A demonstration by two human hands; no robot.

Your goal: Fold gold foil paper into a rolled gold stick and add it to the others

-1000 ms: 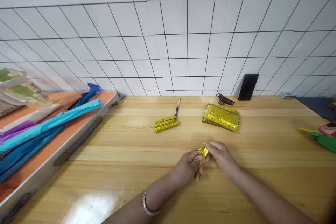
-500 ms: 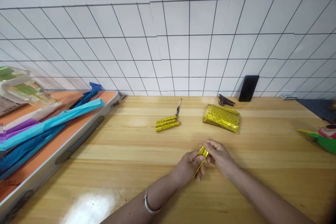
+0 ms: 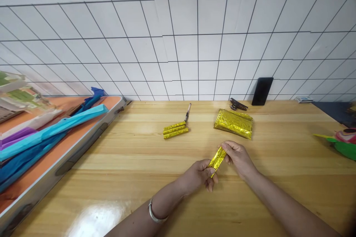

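A narrow folded strip of shiny gold foil [image 3: 217, 159] slants between my hands above the wooden table. My left hand [image 3: 198, 176], with a silver bangle on its wrist, pinches the lower end. The upper end is between the thumb and fingers of my right hand [image 3: 236, 157]. Beyond my hands, to the left, several gold rolls [image 3: 175, 130] lie side by side, with a pen [image 3: 188, 112] touching their far end. A stack of gold foil sheets [image 3: 233, 123] lies beyond my right hand.
A black hair clip [image 3: 238, 104] lies behind the foil stack. A black phone [image 3: 262, 91] leans on the tiled wall. At left, an orange-topped surface [image 3: 80, 127] holds blue and purple crepe paper. A green object [image 3: 345, 150] lies far right.
My right hand has moved up and away from my left hand, and more of the gold strip shows between them. The view has shifted slightly.
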